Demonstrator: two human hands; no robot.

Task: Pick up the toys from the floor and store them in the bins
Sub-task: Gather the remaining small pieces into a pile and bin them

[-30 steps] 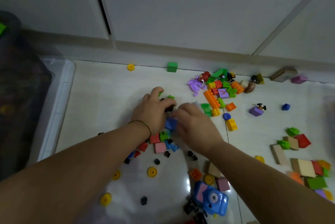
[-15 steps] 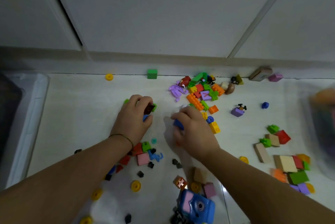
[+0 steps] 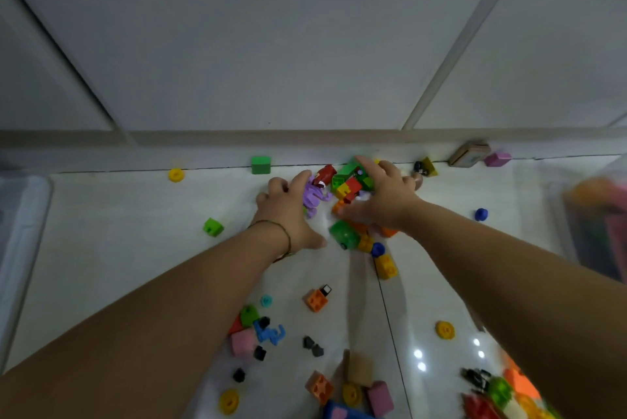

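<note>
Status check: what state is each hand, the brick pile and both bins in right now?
Brick pile, on the floor, cupped between both hands.
Left hand, open, fingers spread against the pile's left side.
Right hand, open, laid over the pile.
Right bin, blurred, toys inside.
Left bin, only its rim shows; contents unseen.

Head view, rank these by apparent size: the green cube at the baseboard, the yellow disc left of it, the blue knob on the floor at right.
1. green cube, clearly largest.
2. yellow disc.
3. blue knob, only slightly smaller. The last two look close, so their order is unsure.
</note>
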